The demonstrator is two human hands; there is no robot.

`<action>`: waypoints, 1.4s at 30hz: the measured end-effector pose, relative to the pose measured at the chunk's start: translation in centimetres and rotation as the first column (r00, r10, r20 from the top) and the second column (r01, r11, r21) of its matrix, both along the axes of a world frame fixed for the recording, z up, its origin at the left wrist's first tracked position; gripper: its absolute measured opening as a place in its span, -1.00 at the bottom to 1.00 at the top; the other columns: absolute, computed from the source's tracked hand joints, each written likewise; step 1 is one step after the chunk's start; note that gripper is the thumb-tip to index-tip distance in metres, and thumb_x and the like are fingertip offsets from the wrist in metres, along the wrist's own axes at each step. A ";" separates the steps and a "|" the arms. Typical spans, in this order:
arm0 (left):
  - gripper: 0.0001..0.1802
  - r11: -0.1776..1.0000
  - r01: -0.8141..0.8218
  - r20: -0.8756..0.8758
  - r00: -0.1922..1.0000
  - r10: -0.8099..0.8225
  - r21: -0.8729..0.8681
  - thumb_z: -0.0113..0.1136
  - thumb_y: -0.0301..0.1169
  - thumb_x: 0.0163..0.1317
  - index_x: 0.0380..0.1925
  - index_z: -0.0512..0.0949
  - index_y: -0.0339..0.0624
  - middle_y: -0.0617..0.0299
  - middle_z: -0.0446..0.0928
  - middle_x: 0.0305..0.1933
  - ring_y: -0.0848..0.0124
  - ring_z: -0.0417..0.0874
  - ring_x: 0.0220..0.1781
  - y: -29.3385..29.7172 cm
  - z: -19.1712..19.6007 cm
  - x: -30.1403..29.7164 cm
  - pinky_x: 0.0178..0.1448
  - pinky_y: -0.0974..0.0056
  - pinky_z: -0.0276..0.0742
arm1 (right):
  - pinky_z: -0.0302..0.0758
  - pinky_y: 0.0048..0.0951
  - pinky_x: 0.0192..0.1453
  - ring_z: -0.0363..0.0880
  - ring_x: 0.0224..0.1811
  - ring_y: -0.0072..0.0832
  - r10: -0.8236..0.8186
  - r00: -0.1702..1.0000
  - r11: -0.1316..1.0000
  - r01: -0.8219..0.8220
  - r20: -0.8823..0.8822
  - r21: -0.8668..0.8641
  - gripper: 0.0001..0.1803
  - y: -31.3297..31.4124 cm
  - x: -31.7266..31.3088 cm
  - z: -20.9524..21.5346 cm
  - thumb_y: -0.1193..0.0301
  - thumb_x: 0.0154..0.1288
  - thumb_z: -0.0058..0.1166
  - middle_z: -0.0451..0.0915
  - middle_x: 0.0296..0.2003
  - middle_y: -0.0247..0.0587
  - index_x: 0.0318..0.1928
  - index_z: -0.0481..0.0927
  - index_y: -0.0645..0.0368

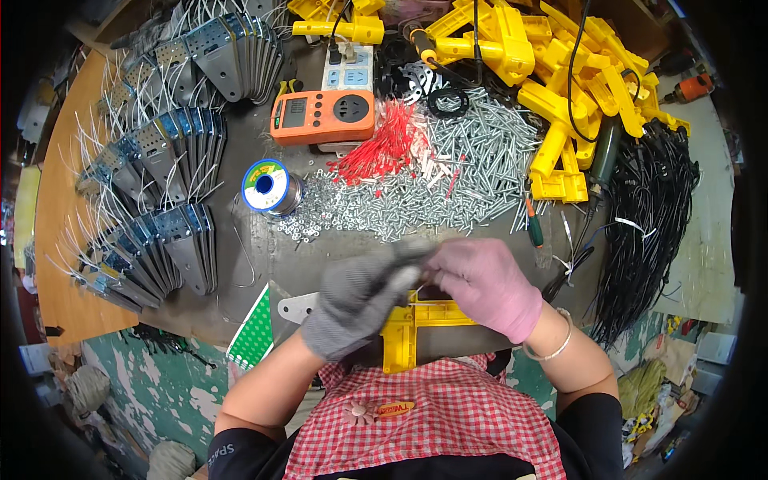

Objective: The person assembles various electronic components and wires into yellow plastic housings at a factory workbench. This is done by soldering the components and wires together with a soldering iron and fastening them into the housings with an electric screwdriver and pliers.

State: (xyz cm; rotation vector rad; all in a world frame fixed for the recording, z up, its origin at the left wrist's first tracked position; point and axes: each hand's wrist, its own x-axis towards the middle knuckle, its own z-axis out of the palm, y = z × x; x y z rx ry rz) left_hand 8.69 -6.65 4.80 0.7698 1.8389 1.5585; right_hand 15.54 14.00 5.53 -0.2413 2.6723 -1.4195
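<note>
My left hand (356, 300), in a grey knit glove, is over the near edge of the table, its fingers smeared by motion. My right hand (488, 280), in a pink glove, meets it there with its fingers pressed together; whatever they hold is hidden. Just below both hands lies a yellow plastic housing (400, 344) with a ribbed arm reaching right. A grey metal plate with holes (296, 308) pokes out beside my left wrist, partly covered by the hand. Beyond the fingers spreads a pile of silver screws (480, 160).
Wired metal plates (188, 240) stand in rows at left. A solder spool (268, 188), orange meter (320, 116), red small parts (384, 144) and power strip (350, 72) sit farther back. Yellow housings (552, 64) and black cables (648, 232) heap at right, near a green-handled screwdriver (534, 224).
</note>
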 end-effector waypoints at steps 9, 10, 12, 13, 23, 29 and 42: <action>-0.53 0.910 -0.269 -0.772 0.630 -0.082 -0.316 0.54 -0.15 -0.07 -0.13 0.67 -0.02 0.14 0.64 0.00 0.10 0.62 0.05 -3.9 -0.1 3.0 0.24 -0.02 0.41 | 0.58 -0.11 -0.02 0.56 -0.12 -0.09 -0.039 0.999 0.943 0.036 0.003 0.332 -0.86 -0.7 3.9 -1.5 0.37 0.23 0.23 0.56 -0.30 -0.16 -0.25 0.60 0.13; -0.57 0.900 -0.302 -0.799 0.596 -0.081 -0.316 0.52 -0.21 -0.05 -0.14 0.67 -0.03 0.15 0.61 0.07 0.11 0.61 0.07 -2.8 -1.2 3.9 0.18 -0.01 0.43 | 0.57 -0.11 -0.05 0.57 -0.15 -0.10 0.005 0.999 0.926 0.009 -0.037 0.378 -0.86 -0.5 3.9 -2.2 0.37 0.22 0.24 0.56 -0.32 -0.15 -0.27 0.60 0.14; -0.64 0.904 -0.325 -0.851 0.519 -0.074 -0.277 0.47 -0.31 -0.01 -0.16 0.66 -0.05 0.16 0.64 0.02 0.13 0.62 0.04 -1.8 -3.9 4.6 0.15 0.00 0.43 | 0.56 -0.14 -0.07 0.57 -0.16 -0.11 0.000 0.998 0.956 0.018 -0.061 0.294 -0.86 -0.2 3.7 -3.2 0.37 0.22 0.24 0.56 -0.34 -0.15 -0.29 0.60 0.15; -0.64 0.905 -0.327 -0.852 0.519 -0.070 -0.274 0.47 -0.31 -0.01 -0.16 0.66 -0.05 0.16 0.64 0.02 0.13 0.62 0.04 -1.8 -4.7 4.5 0.15 0.00 0.43 | 0.55 -0.16 -0.08 0.58 -0.18 -0.13 -0.012 0.997 0.976 0.029 -0.080 0.214 -0.86 0.0 3.5 -3.4 0.37 0.22 0.24 0.56 -0.35 -0.14 -0.32 0.60 0.15; -0.72 0.937 -0.340 -0.850 0.514 0.113 -0.081 0.42 -0.47 -0.01 -0.24 0.65 -0.10 0.19 0.69 -0.09 0.13 0.64 -0.05 -1.5 -6.2 3.6 0.07 0.03 0.47 | 0.51 -0.16 0.06 0.54 -0.05 -0.14 0.003 0.989 0.928 0.052 -0.146 0.369 -0.75 -1.0 0.6 -1.8 0.27 0.23 0.25 0.57 -0.22 -0.16 -0.17 0.59 0.12; -0.74 0.973 -0.211 -0.834 0.551 0.043 -0.089 0.44 -0.38 0.02 -0.25 0.64 -0.09 0.17 0.67 -0.04 0.11 0.64 0.00 -2.0 -4.1 2.9 0.18 0.01 0.43 | 0.54 -0.14 -0.02 0.57 -0.17 -0.12 -0.168 0.969 0.960 0.202 -0.179 0.195 -0.75 1.3 0.1 -3.1 0.32 0.33 0.20 0.55 -0.28 -0.12 -0.07 0.53 0.14; -0.87 0.905 -0.349 -0.828 0.560 -0.008 -0.244 0.29 -0.35 0.20 -0.29 0.66 -0.13 0.09 0.66 -0.04 0.13 0.68 -0.02 2.1 -2.7 -0.7 0.11 0.07 0.55 | 0.55 -0.07 -0.13 0.60 -0.19 0.10 -0.414 0.892 0.895 0.436 -0.180 0.100 -0.82 -0.8 2.0 -4.4 0.49 0.40 0.09 0.61 -0.24 0.07 -0.04 0.47 0.23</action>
